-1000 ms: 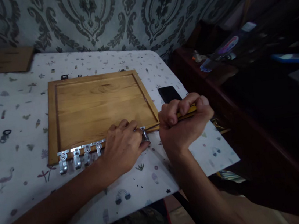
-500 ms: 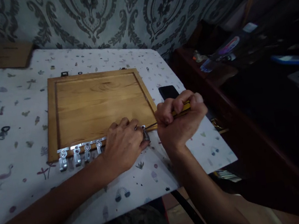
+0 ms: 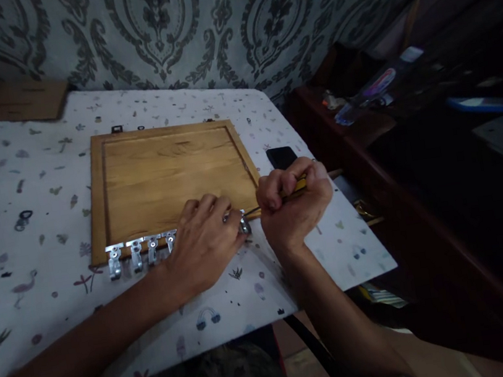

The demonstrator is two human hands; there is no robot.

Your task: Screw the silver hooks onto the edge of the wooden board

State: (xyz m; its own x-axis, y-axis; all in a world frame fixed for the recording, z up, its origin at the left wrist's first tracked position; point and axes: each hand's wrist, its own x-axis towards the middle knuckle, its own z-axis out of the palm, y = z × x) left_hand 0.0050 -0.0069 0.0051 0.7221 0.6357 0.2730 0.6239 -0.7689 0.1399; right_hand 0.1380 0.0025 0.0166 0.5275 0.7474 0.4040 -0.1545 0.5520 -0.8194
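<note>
A framed wooden board lies flat on the table, with several silver metal hooks along its near edge. My left hand rests over that edge, its fingers closed around the rightmost metal hook and covering part of the row. In my right hand is a screwdriver with a yellow and black handle. Its thin shaft points left, and the tip meets the rightmost hook near my left fingertips. Exactly where the tip sits is hard to see.
A black phone-like object lies right of the board. Cardboard is at the back left of the patterned tablecloth. To the right, a dark red cabinet edge runs alongside, with a clear plastic bottle lying on it.
The view has shifted slightly, so the board appears a little further right. My right hand has turned slightly and sits closer to the board. Both hands keep their holds.
</note>
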